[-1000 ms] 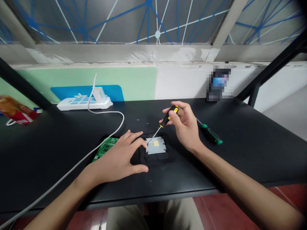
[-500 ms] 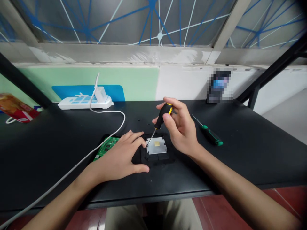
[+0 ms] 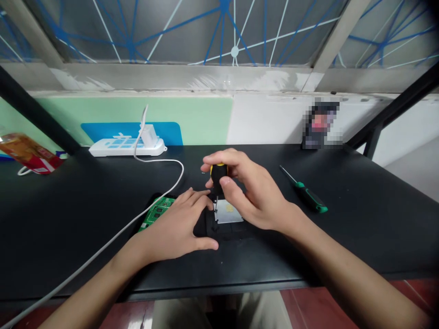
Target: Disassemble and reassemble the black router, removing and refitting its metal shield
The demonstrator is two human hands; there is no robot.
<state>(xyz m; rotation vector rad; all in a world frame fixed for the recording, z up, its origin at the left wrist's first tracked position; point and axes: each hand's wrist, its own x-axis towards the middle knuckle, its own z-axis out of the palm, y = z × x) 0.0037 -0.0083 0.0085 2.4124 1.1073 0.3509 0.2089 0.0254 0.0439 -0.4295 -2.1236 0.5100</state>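
Note:
My right hand [image 3: 248, 189] is closed around the black and yellow handle of a screwdriver [image 3: 218, 177]. Its tip points down at the left edge of a silver metal plate [image 3: 228, 212] with a small yellowish square on it. The plate sits in a black housing [image 3: 222, 230]. My left hand [image 3: 176, 224] lies with fingers spread over the left part of the housing, fingertips beside the screwdriver tip. A green circuit board [image 3: 157, 212] shows partly from behind that hand.
A green-handled screwdriver [image 3: 310, 197] lies at the right on the black table [image 3: 267, 269]. A white power strip [image 3: 126, 147] stands at the back left, its white cable [image 3: 103, 246] crossing the table. Far left is a red-labelled bottle [image 3: 32, 153]; a pixelated device [image 3: 319, 124] leans back right.
My right hand has tilted the screwdriver from a slant to nearly upright over the plate's left edge. My left hand keeps its place on the housing. The whole view has shifted slightly.

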